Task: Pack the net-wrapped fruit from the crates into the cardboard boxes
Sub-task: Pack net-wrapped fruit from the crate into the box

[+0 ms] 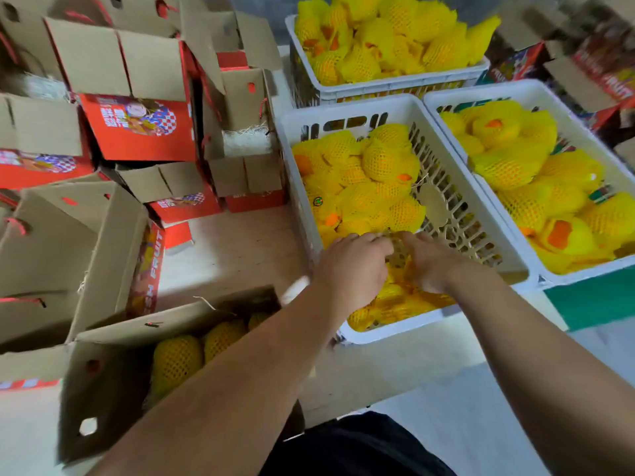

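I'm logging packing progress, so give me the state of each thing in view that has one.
Left hand: in the near crate, fingers curled on fruit.
Right hand: in the same crate, grip hidden.
Near crate: partly emptied, right side bare.
Right crate: mostly full.
Far crate: heaped above the rim.
Nearest box: open, a few wrapped fruit inside.
Stacked boxes: flaps open.

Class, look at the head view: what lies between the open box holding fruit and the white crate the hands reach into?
Only bare table between the box and the crate; the left forearm crosses above it.
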Demonstrator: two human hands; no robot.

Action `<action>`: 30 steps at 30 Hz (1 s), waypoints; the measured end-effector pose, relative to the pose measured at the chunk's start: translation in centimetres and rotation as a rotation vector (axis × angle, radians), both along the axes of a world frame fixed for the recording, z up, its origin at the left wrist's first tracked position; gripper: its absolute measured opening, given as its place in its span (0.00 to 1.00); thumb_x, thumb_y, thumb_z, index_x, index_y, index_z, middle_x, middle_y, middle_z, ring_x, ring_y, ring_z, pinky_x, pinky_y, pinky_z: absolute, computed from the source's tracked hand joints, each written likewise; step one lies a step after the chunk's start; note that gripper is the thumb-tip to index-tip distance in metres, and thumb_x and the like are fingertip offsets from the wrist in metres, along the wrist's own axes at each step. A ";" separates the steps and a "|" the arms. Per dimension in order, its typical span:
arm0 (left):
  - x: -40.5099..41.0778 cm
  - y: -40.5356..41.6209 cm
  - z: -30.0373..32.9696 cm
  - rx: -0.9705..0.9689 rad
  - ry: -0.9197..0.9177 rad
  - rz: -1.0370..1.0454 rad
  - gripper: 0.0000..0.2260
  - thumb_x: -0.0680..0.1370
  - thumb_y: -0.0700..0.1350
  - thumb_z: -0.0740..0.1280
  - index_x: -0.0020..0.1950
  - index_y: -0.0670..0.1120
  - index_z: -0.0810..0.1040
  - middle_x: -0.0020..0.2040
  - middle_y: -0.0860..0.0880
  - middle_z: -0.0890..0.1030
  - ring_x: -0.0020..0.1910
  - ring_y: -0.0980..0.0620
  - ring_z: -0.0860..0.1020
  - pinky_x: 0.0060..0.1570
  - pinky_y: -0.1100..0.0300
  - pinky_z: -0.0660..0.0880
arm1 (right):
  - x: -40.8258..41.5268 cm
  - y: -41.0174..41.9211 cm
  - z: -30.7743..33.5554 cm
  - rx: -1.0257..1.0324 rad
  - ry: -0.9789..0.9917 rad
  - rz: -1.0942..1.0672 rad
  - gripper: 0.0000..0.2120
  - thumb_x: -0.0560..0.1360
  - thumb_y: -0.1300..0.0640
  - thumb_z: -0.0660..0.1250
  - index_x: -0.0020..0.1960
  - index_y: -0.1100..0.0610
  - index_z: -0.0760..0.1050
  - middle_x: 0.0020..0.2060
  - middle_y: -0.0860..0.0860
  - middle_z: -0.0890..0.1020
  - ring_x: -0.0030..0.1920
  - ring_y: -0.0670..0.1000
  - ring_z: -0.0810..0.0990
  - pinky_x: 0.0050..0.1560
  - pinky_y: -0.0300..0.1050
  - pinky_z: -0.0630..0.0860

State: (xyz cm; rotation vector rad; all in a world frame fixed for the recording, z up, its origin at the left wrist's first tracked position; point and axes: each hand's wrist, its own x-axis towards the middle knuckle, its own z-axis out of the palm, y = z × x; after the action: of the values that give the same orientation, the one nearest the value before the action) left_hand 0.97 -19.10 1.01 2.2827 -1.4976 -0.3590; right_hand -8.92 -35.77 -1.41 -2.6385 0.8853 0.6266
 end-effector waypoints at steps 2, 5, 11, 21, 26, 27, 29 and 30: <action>0.3 -1.1 -1.5 0.094 -0.099 -0.017 0.14 0.82 0.45 0.61 0.65 0.54 0.79 0.57 0.50 0.81 0.59 0.44 0.78 0.51 0.52 0.72 | -0.6 -1.9 -0.9 0.036 0.317 -0.013 0.39 0.74 0.48 0.73 0.79 0.49 0.59 0.70 0.56 0.72 0.68 0.62 0.74 0.61 0.56 0.76; 0.5 -1.1 -2.9 0.216 -0.217 -0.018 0.11 0.81 0.45 0.61 0.59 0.52 0.81 0.48 0.49 0.82 0.49 0.43 0.80 0.38 0.55 0.73 | -0.7 -2.0 -2.3 0.151 0.443 0.063 0.41 0.73 0.50 0.77 0.79 0.55 0.60 0.73 0.56 0.69 0.67 0.61 0.74 0.59 0.55 0.78; 0.7 -1.2 -2.9 0.012 -0.042 0.042 0.17 0.80 0.59 0.64 0.66 0.55 0.77 0.55 0.53 0.83 0.52 0.47 0.83 0.46 0.50 0.80 | -2.6 -2.1 0.1 0.280 0.009 -0.177 0.26 0.70 0.49 0.75 0.65 0.42 0.69 0.48 0.44 0.78 0.43 0.46 0.79 0.30 0.40 0.72; 0.2 -1.3 -2.1 0.007 -0.057 0.115 0.44 0.66 0.82 0.60 0.73 0.58 0.61 0.48 0.51 0.84 0.43 0.43 0.84 0.33 0.54 0.73 | 1.4 2.0 1.4 1.013 -0.434 -0.833 0.11 0.75 0.35 0.67 0.52 0.38 0.81 0.54 0.39 0.81 0.53 0.44 0.77 0.48 0.46 0.73; 0.4 -1.3 -1.9 0.019 0.008 0.127 0.39 0.67 0.66 0.73 0.71 0.57 0.59 0.60 0.51 0.80 0.47 0.39 0.83 0.39 0.48 0.79 | 3.0 -0.1 0.8 1.075 -0.409 -0.912 0.21 0.76 0.30 0.63 0.58 0.43 0.79 0.47 0.51 0.86 0.45 0.56 0.86 0.45 0.50 0.82; 0.4 -1.2 -1.8 0.031 0.005 0.131 0.39 0.68 0.65 0.74 0.71 0.56 0.59 0.62 0.51 0.78 0.48 0.39 0.83 0.41 0.47 0.79 | 3.8 -0.5 0.3 1.020 -0.409 -0.896 0.23 0.76 0.30 0.62 0.58 0.46 0.79 0.47 0.53 0.86 0.45 0.57 0.86 0.45 0.50 0.83; 0.4 -1.2 -1.8 0.075 -0.034 0.135 0.39 0.69 0.64 0.75 0.72 0.54 0.60 0.64 0.50 0.75 0.49 0.38 0.82 0.42 0.46 0.79 | 6.2 -1.2 -1.1 0.794 -0.512 -0.828 0.18 0.80 0.37 0.63 0.58 0.50 0.78 0.47 0.54 0.84 0.46 0.58 0.84 0.42 0.48 0.80; 0.4 -1.3 -1.8 0.093 -0.053 0.139 0.39 0.69 0.64 0.75 0.72 0.53 0.60 0.64 0.50 0.74 0.49 0.38 0.82 0.42 0.46 0.79 | 7.5 -1.8 -2.2 0.655 -0.575 -0.732 0.15 0.80 0.45 0.65 0.61 0.52 0.76 0.50 0.55 0.82 0.51 0.60 0.82 0.47 0.52 0.79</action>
State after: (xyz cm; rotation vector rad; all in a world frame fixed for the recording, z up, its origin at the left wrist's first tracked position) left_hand 1.34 -20.35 -0.79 2.4712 -1.3634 -0.3364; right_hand -1.39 -37.54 -3.57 -1.5982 1.1036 -0.0489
